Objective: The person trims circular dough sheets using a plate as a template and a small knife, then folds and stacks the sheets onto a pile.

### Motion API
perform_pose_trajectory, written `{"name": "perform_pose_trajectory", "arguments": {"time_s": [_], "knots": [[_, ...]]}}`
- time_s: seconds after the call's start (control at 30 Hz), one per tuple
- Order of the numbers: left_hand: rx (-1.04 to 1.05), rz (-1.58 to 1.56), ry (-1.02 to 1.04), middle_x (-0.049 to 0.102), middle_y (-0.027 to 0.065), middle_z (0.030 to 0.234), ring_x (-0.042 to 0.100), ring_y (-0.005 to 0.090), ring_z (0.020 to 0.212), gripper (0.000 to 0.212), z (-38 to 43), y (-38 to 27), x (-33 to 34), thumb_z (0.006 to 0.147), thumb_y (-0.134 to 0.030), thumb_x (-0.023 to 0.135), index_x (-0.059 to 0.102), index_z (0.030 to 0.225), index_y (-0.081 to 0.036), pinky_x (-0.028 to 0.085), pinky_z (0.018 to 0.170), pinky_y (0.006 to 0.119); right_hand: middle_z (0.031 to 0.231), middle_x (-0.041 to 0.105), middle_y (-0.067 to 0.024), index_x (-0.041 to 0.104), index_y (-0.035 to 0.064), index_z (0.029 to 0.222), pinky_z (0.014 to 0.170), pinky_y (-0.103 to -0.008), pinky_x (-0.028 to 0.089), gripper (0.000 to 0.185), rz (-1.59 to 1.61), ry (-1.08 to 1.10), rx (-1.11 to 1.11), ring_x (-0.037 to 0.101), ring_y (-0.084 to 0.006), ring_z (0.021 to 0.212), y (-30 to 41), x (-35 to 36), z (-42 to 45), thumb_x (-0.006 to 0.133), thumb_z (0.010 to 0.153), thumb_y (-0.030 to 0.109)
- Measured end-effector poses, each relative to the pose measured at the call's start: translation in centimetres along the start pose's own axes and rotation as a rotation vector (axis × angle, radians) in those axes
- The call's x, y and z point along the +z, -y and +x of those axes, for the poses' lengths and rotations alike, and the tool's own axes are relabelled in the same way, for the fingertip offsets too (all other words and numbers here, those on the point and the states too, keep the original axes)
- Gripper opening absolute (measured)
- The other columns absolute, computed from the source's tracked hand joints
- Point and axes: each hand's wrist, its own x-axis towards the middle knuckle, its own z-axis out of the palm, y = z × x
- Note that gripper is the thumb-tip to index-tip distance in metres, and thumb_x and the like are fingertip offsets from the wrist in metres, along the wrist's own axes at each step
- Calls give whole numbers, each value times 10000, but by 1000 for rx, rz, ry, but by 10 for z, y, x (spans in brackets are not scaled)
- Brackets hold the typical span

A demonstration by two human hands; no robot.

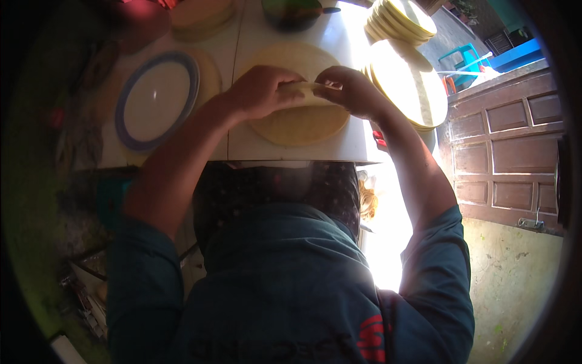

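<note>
A round, thin, pale yellow sheet (298, 126) lies on the white table in front of me; its material is hard to tell. Above its middle a folded or rolled strip (300, 98) of similar pale material runs between my hands. My left hand (266, 93) pinches the strip's left part between thumb and fingers. On the other side, my right hand (348, 91) grips the right part, fingertips curled over it. The fingers hide much of the strip, so I cannot tell whether it is joined to the sheet beneath.
A blue-rimmed white plate (157, 102) is at the left, over another pale round. Stacks of pale rounds stand at the right, one nearer (404, 82) and one farther (400, 20). A dark bowl (291, 13) sits at the back. Beyond is a brown wooden door (509, 150).
</note>
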Motion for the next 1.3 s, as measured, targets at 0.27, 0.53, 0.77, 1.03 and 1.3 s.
{"name": "perform_pose_trajectory", "arguments": {"time_s": [0.27, 0.53, 0.77, 1.03, 1.3], "knots": [[91, 211, -40, 736, 117, 897, 692, 187, 813, 299, 54, -23, -53, 913, -253, 716, 706, 1095, -16, 530, 764, 335, 953, 708, -54, 706, 68, 1108, 796, -318, 524, 298, 185, -427, -63, 639, -179, 857, 2, -30, 4, 670, 943, 313], [230, 114, -99, 707, 150, 819, 667, 214, 744, 269, 80, -51, -87, 903, -235, 689, 711, 1012, 10, 496, 684, 350, 1319, 582, -205, 645, 81, 1251, 1029, -447, 439, 440, -302, -616, -70, 558, -345, 1229, -16, 67, -78, 721, 860, 268], [35, 157, 129, 725, 142, 897, 692, 208, 826, 270, 86, -49, -93, 899, -218, 716, 710, 1055, 2, 526, 759, 334, 1515, 398, -210, 533, 53, 1385, 1155, -513, 317, 575, -341, -307, -109, 329, -391, 1443, 7, 81, -43, 677, 869, 261], [221, 63, 78, 712, 169, 879, 695, 321, 798, 229, 67, -34, -81, 872, -194, 710, 729, 1035, -34, 539, 741, 385, 1402, 511, -199, 462, 4, 1403, 1109, -496, 379, 650, 715, -296, 378, 511, -357, 1294, -2, 71, -34, 483, 994, 509], [320, 126, -37, 706, 134, 917, 689, 289, 851, 224, -5, -14, -16, 843, -161, 767, 722, 1033, -52, 544, 726, 408, 1325, 567, -170, 472, 12, 1392, 1057, -455, 431, 616, 1815, -212, 544, 567, -296, 1198, -19, 30, -8, 449, 1012, 497]]}}
